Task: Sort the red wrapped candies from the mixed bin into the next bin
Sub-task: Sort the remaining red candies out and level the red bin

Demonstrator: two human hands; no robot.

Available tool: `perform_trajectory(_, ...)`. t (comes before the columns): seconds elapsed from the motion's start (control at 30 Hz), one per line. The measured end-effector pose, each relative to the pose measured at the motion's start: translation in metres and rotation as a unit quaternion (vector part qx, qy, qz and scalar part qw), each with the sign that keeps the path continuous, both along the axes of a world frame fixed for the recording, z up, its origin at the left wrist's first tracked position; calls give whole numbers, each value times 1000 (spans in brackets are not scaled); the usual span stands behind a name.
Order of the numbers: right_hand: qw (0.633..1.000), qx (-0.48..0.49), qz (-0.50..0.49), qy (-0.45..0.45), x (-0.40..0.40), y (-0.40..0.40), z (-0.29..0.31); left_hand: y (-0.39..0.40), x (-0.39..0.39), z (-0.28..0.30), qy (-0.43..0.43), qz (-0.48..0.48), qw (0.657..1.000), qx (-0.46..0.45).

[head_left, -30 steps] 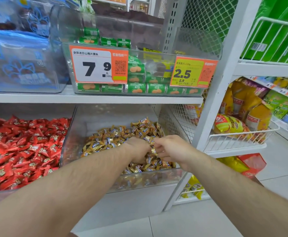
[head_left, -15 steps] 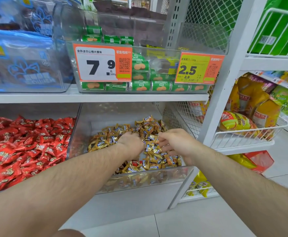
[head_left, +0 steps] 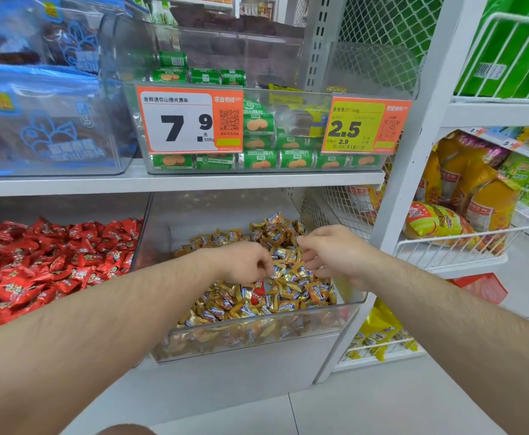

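Note:
The clear mixed bin (head_left: 344, 312) on the lower shelf holds a heap of gold wrapped candies (head_left: 291, 296). One red wrapped candy (head_left: 258, 292) lies among them near the middle. My left hand (head_left: 241, 262) hovers right above it with its fingers curled down; whether the fingertips grip anything is hidden. A little to the right, my right hand (head_left: 332, 254) rests on the gold candies with loosely bent fingers, and nothing shows in it. The bin to the left (head_left: 68, 205) is full of red wrapped candies (head_left: 46, 265).
The shelf above (head_left: 178, 182) carries a clear bin of green biscuit packs (head_left: 256, 160) with two price tags and blue bags at the left. A white upright (head_left: 404, 171) stands right of the mixed bin, with wire baskets of snack bags (head_left: 457, 243) beyond it.
The view has shifted, so the bins sit further right and lower. Both hands stayed over the gold heap and moved slightly apart. The red candy now shows below my left hand.

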State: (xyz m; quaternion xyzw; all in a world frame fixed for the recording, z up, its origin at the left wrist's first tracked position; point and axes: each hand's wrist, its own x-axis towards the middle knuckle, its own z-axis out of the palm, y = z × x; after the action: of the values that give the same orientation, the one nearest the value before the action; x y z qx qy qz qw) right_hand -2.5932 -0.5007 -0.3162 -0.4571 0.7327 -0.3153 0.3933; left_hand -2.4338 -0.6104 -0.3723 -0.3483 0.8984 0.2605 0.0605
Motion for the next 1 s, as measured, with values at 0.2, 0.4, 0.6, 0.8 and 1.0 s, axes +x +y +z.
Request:
perform_trajectory(0.2,1000,13,-1,-27,1,7,5,-2,-16,-17,-98,-71,992,-19)
perform_trajectory(0.4,994,46,-12,-95,-3,4,-2,-12,-2,-13,226,276,875,327)
perform_trajectory(0.6,992,80,78,64,26,-27,-30,-13,25,0,198,339,879,270)
perform_trajectory(0.8,936,115,125,307,51,-68,-63,-21,43,3,107,270,951,-104)
perform_trajectory(1.0,915,95,121,372,65,-77,-78,2,41,3,78,83,988,-103)
